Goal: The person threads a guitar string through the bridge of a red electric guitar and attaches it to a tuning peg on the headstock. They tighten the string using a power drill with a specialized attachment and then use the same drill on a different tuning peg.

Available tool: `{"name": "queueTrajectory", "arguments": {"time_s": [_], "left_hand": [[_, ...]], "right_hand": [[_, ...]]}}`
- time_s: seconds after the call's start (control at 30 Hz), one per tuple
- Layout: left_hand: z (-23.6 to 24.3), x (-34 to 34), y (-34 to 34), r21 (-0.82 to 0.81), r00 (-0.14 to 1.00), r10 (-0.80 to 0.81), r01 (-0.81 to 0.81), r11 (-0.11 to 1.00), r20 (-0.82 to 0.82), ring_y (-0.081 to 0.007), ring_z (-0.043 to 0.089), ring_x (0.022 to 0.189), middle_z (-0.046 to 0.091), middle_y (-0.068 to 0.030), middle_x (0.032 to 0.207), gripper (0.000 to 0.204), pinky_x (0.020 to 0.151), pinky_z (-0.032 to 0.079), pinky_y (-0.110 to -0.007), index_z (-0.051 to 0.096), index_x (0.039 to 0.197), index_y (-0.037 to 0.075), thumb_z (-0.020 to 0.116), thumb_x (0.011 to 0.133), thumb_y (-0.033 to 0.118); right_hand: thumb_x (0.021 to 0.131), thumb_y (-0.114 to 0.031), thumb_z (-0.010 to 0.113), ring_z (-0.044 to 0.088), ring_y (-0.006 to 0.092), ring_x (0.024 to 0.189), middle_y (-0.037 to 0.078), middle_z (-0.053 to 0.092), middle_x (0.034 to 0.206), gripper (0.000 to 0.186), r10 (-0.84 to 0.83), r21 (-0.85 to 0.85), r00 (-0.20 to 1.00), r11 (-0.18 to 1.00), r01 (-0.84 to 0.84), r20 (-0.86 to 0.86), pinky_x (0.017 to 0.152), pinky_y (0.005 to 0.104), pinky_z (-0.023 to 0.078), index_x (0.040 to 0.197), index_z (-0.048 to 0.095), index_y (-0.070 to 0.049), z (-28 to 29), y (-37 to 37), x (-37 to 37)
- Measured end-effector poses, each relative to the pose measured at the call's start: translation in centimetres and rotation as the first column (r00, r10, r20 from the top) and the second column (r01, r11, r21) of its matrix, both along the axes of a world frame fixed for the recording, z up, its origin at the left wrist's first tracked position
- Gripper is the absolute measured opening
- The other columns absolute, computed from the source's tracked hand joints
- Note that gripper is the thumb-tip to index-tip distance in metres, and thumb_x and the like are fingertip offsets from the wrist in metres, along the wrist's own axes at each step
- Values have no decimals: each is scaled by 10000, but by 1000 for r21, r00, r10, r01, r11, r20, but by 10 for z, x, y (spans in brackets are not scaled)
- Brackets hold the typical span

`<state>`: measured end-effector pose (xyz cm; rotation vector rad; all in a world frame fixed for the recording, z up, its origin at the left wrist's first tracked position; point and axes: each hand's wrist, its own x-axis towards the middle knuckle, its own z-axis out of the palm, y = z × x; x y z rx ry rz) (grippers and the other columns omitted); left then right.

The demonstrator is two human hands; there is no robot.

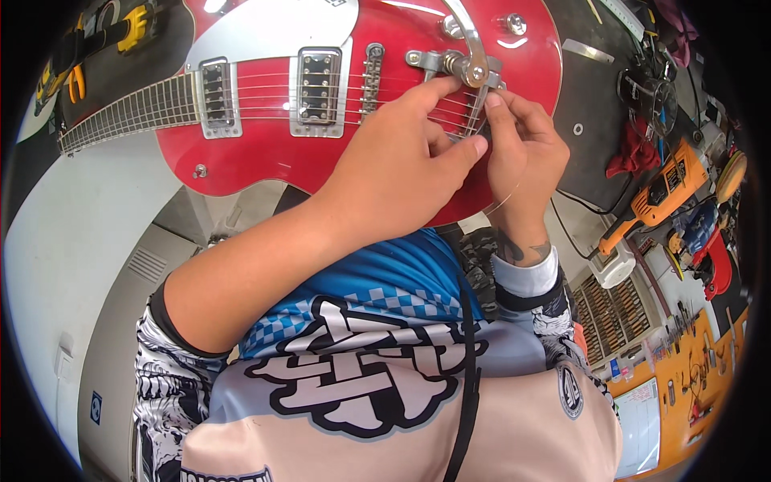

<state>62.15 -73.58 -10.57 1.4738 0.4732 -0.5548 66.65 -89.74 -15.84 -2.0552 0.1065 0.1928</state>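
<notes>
A red electric guitar [265,165] lies across the top of the view, its neck [132,108] pointing left. Two chrome-framed pickups [320,92] and a metal bridge [372,80] sit under the strings. My left hand [401,165] reaches over the strings, index fingertip at the metal vibrato tailpiece [450,64], thumb held apart and other fingers partly curled. On the tailpiece's right side, my right hand [526,149] has thumb and fingers pinched together. A thin guitar string [507,195] curves out below that hand; its end within the pinch is hidden.
An orange power tool [662,189] with a round pad lies on the dark bench at right, beside a red cloth [630,153]. Yellow-and-black tools [128,32] lie at upper left. A steel ruler [588,51] and a washer [578,128] rest right of the guitar.
</notes>
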Motion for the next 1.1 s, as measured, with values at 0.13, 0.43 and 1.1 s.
{"name": "queueTrajectory", "arguments": {"time_s": [0.13,0.43,1.1], "left_hand": [[7,7,-1,-27,1000,2,-3,1000,-29,-52,534,514,690,-55,711,650,466,384,-217,400,1494,-32,693,973,222],[19,21,-6,-287,976,76,-135,948,-205,-110,525,416,711,-131,758,724,387,378,-236,283,1497,-129,673,971,180],[14,16,-29,-370,925,250,-348,861,-286,-108,537,464,673,-118,776,778,399,371,-228,217,1498,-42,719,920,95]], "right_hand": [[861,-128,786,555,119,710,37,666,730,154,-48,33,995,998,51,-86,704,283,465,946,782,0,4,3,2],[869,-148,775,576,89,660,47,687,726,207,-61,89,973,993,82,-224,618,264,476,962,770,37,10,1,10],[862,-158,793,556,62,625,17,669,690,257,-1,60,916,998,28,-401,550,240,451,993,764,61,34,2,26]]}}
